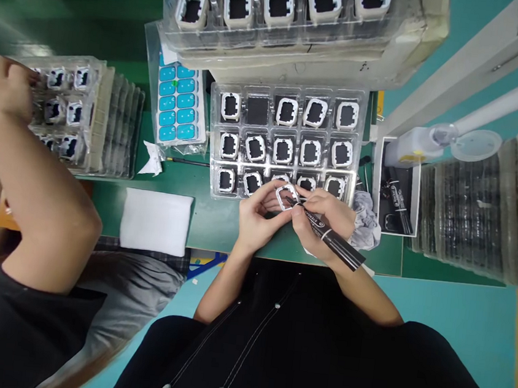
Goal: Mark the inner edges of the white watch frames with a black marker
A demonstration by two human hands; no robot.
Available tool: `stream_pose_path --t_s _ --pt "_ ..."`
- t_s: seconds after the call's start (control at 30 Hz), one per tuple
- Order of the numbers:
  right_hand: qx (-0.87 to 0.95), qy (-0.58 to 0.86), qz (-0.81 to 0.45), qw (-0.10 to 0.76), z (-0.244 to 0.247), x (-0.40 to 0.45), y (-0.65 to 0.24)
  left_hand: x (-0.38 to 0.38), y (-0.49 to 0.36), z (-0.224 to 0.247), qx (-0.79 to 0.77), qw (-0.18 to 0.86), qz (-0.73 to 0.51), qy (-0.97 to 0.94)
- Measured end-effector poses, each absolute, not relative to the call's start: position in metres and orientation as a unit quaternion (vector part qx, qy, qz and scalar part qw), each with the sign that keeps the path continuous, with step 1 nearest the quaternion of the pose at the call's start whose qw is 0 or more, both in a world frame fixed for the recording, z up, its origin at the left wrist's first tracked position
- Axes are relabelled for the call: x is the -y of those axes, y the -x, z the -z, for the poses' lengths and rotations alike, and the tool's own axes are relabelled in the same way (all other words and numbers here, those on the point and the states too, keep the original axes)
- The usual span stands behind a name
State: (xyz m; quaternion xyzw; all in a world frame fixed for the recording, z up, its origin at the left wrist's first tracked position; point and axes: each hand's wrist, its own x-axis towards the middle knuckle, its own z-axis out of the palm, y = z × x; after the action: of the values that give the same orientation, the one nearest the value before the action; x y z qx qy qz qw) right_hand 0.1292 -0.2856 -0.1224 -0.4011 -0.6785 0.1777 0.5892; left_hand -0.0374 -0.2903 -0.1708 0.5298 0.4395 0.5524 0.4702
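Pinched in my left hand is a white squarish plastic frame, its middle cut out. My right hand grips a black marker pen, whose tip meets the lower right edge of the frame. Just beyond both hands lies a clear plastic tray with rows of similar white frames. One pocket in its back row holds no frame, and my fingers cover part of the front row. A crumpled grey cloth lies by my right wrist.
Behind the tray, a box carries another tray of frames. Blue stickers and a white cloth lie to the left, near a co-worker's arm. At right stand a small box with markers, a bottle and stacked trays.
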Motion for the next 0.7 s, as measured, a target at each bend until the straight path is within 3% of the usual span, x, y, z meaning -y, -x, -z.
stream_pose_path --t_s 0.33,0.5,0.7 --pt "0.621 0.457 -0.084 0.631 0.127 0.285 -0.134 0.286 0.043 0.148 -0.449 0.460 -0.535 -0.548" --pt "0.651 0.443 -0.047 0.614 0.126 0.278 -0.133 0.233 0.069 0.118 -0.491 0.294 -0.505 -0.646" --pt "0.673 0.389 -0.035 0.628 0.123 0.275 -0.130 0.123 0.105 0.145 -0.497 0.131 -0.472 -0.716"
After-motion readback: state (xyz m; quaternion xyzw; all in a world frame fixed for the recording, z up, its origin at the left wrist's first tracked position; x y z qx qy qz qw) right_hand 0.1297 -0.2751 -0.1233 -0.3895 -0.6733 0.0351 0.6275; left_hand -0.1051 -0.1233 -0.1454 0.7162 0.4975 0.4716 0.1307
